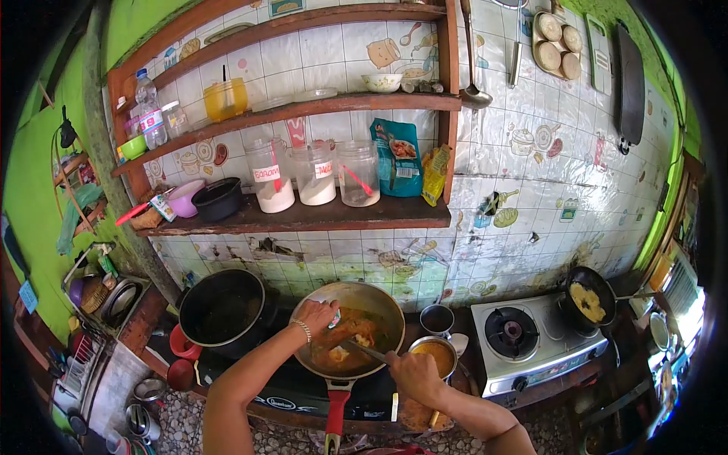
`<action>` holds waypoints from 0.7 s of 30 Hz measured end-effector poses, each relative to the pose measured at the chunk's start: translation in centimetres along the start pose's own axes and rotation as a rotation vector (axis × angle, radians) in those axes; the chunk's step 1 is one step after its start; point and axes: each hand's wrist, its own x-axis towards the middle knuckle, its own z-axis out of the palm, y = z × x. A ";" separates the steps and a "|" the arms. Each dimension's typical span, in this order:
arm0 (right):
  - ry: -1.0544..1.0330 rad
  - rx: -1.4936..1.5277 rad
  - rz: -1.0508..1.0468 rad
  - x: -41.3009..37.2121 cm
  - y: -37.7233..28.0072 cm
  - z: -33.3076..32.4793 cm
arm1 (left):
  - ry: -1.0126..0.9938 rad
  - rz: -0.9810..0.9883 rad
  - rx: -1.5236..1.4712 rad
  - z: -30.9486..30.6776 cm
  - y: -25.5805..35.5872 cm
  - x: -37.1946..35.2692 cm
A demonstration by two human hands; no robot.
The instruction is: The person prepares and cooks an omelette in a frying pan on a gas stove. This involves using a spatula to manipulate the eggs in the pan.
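Note:
A wide frying pan [388,318] with a red handle sits on the black stove [303,398], holding orange-red sauce [345,364] with pieces of food in it. Above the pan's far left side, my left hand [315,317] is closed, pinching a small whitish-green item [334,318] whose kind I cannot make out. My right hand [415,377] grips the handle of a metal cooking utensil [367,349] that reaches into the sauce; its head is hidden there. Close beside my right hand stands a small pot [453,364] of orange-yellow liquid.
A large black pot [221,307] stands left of the pan. To the right, a silver gas stove [538,341] carries a black frying pan [580,299] with yellowish food. A metal mug [437,318] stands behind the small pot. Wooden shelves [303,220] with jars hang above.

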 end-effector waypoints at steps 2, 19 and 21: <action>0.037 0.027 0.030 1.4 -0.2 0.6 | 0.016 -0.009 -0.016 -0.3 -0.4 -0.4; 0.000 0.142 0.053 3.5 8.5 4.5 | 0.205 -0.029 -0.296 1.0 -0.9 -2.4; 0.016 0.148 0.036 1.9 10.1 4.1 | 0.248 -0.043 -0.323 1.2 -0.4 -2.3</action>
